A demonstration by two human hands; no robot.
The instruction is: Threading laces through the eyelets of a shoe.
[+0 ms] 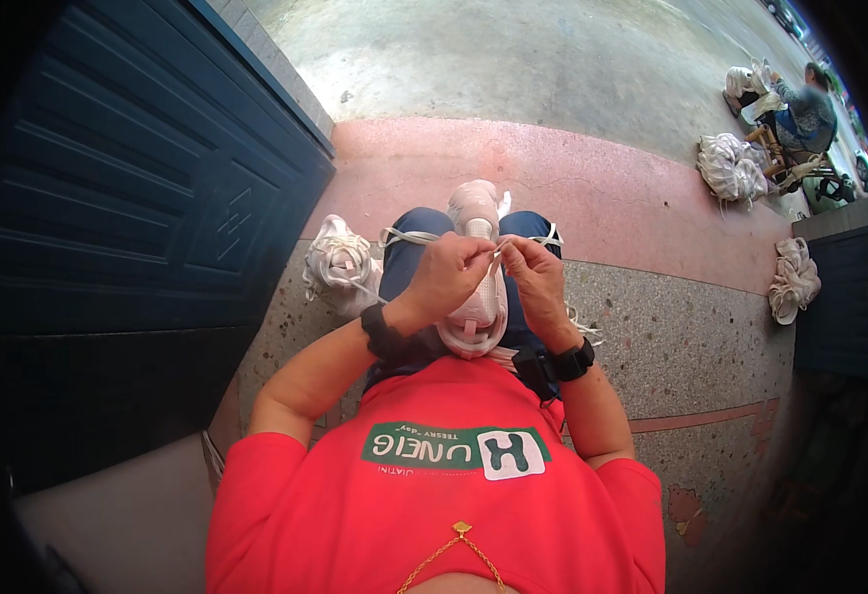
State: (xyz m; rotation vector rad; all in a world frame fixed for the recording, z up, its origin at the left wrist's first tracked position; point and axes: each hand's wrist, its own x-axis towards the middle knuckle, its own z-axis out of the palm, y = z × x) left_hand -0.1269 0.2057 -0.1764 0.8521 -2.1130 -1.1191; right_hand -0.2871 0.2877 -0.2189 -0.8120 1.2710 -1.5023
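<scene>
A pale pinkish-white sneaker (475,315) rests upright across my thighs, its opening toward my body and its toe pointing away. Above its tongue, my left hand (452,275) pinches a white shoelace (497,254) between thumb and fingers. My right hand (536,280) is closed on the lace as well, its fingertips almost meeting those of the left. Loose lace lies over my left knee, and another stretch shows beside my right knee. The fingers partly hide the eyelets, so the lace's exact path cannot be made out.
Several pale shoes stand in a pile (343,265) left of my leg, near a dark blue door (156,178). To the right, another shoe bundle (793,281) sits by a dark panel. Farther off, a seated person (806,111) handles shoes beside a large shoe heap (731,168).
</scene>
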